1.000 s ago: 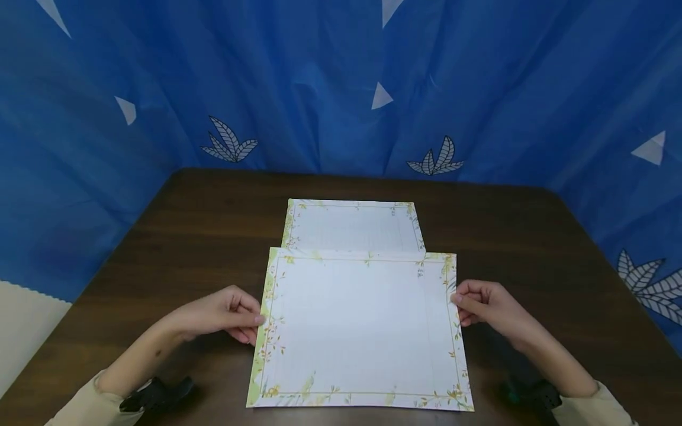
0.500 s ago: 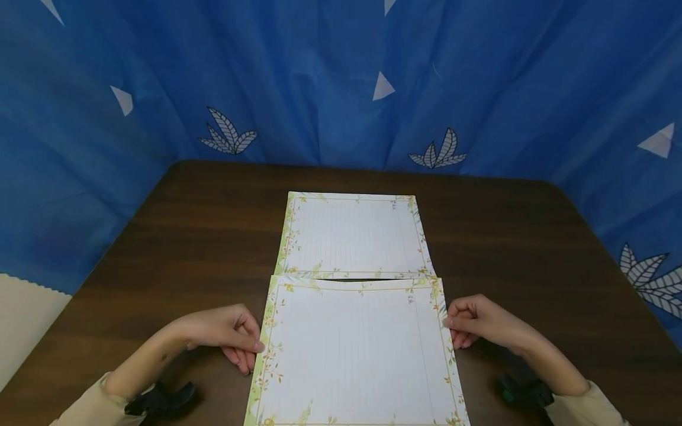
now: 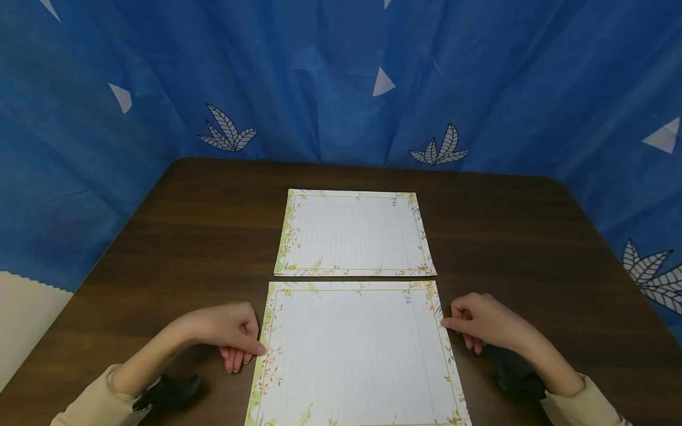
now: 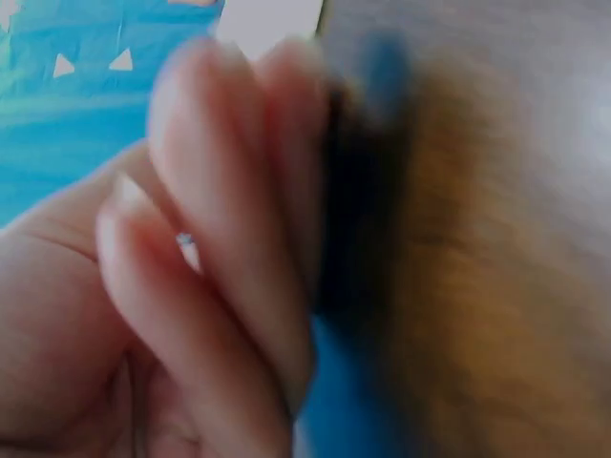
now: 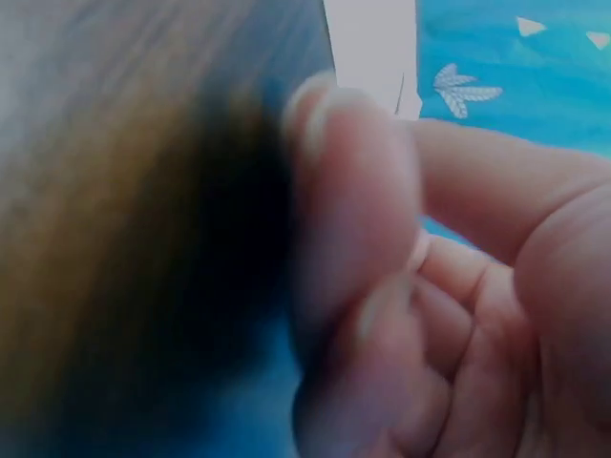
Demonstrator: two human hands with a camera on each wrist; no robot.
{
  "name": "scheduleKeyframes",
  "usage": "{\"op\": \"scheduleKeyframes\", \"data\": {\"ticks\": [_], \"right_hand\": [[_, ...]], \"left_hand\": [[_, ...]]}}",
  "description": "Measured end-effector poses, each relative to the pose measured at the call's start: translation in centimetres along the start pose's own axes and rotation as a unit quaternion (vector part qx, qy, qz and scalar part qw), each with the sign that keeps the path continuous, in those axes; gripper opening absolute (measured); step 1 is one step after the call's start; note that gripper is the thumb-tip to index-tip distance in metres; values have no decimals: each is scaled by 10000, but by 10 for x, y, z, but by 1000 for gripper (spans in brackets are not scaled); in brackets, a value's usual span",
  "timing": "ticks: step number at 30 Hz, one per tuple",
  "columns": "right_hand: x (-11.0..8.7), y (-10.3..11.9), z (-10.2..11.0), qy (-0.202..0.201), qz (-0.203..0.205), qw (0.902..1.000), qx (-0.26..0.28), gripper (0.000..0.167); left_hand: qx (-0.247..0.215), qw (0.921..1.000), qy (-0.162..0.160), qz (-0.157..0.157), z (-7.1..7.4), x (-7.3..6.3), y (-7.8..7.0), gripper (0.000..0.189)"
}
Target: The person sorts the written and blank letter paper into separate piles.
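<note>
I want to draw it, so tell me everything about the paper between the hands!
The paper is white and faintly lined, with a thin frame line, leafy border (greenest at left) and small print near its top right corner. It looks flat on the table, apart from the farther sheet. The left hand and right hand hold its sides; its near edge is out of view.

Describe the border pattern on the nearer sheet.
The border shows green and yellow-orange leafy sprigs, clearest in head view.
</note>
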State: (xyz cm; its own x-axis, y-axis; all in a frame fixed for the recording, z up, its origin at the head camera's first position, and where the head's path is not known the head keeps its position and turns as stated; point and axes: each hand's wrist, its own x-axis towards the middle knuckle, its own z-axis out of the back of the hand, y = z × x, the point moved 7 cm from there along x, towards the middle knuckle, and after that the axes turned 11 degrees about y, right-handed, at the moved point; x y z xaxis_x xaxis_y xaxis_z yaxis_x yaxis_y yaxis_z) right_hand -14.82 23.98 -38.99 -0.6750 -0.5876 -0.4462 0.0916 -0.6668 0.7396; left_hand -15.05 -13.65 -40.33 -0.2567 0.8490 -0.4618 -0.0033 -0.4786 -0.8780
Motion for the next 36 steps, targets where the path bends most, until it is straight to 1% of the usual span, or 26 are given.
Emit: {"op": "scheduleKeyframes", "data": {"ticks": [3, 5, 7, 9, 10, 11, 13, 14, 16, 17, 18, 20, 22, 24, 27, 29, 32, 34, 36], "right_hand": [[-2, 4, 4, -135, -56, 9989, -440, 32], [-5, 7, 11, -255, 30, 9979, -598, 29], [-8, 10, 25, -498, 163, 9963, -685, 23], [-11, 14, 43, -873, 185, 9938, -664, 18], [-12, 15, 53, -1104, 218, 9914, -668, 17], [-12, 17, 62, -1352, 268, 9880, -699, 17], [-10, 19, 79, -1791, 253, 9812, -670, 23], [-7, 19, 85, -1985, 282, 9775, -655, 26], [0, 18, 95, -2219, 382, 9727, -561, 32], [5, 17, 99, -2276, 398, 9717, -501, 36], [11, 15, 101, -2291, 392, 9719, -382, 39], [24, 11, 104, -2195, 456, 9745, -136, 46], [37, 6, 105, -1997, 481, 9787, 25, 53], [49, 2, 103, -1749, 448, 9836, -34, 61], [64, -6, 97, -1315, 338, 9901, -342, 74], [71, -10, 92, -1017, 255, 9923, -657, 82], [75, -13, 85, -674, 217, 9919, -1053, 86], [76, -14, 83, -570, 238, 9899, -1274, 85], [76, -12, 83, -540, 277, 9878, -1437, 84]], "left_hand": [[430, 9989, -155, 129, 5, -3, -5, 35], [538, 9982, -248, 30, 15, -6, -12, 33], [413, 9978, -518, -91, 33, -12, -19, 29], [198, 9941, -1014, -317, 57, -18, -28, 27], [96, 9902, -1323, -435, 70, -20, -32, 27], [12, 9841, -1693, -531, 83, -23, -35, 30], [-97, 9690, -2357, -736, 106, -26, -39, 36], [-91, 9613, -2620, -844, 115, -25, -40, 38], [-60, 9495, -2982, -978, 129, -21, -40, 43], [-48, 9458, -3084, -1013, 134, -18, -39, 44], [-59, 9445, -3116, -1037, 138, -14, -36, 46], [69, 9456, -3101, -979, 143, -6, -31, 52], [338, 9491, -3025, -805, 145, 3, -25, 60], [668, 9542, -2869, -515, 146, 11, -17, 69], [1277, 9568, -2612, -28, 143, 21, -8, 80], [1519, 9578, -2432, 194, 139, 24, -4, 84], [1763, 9572, -2282, 259, 136, 27, -3, 87], [1838, 9568, -2242, 236, 135, 27, -3, 87], [1971, 9544, -2233, 178, 135, 28, -5, 86]]}}
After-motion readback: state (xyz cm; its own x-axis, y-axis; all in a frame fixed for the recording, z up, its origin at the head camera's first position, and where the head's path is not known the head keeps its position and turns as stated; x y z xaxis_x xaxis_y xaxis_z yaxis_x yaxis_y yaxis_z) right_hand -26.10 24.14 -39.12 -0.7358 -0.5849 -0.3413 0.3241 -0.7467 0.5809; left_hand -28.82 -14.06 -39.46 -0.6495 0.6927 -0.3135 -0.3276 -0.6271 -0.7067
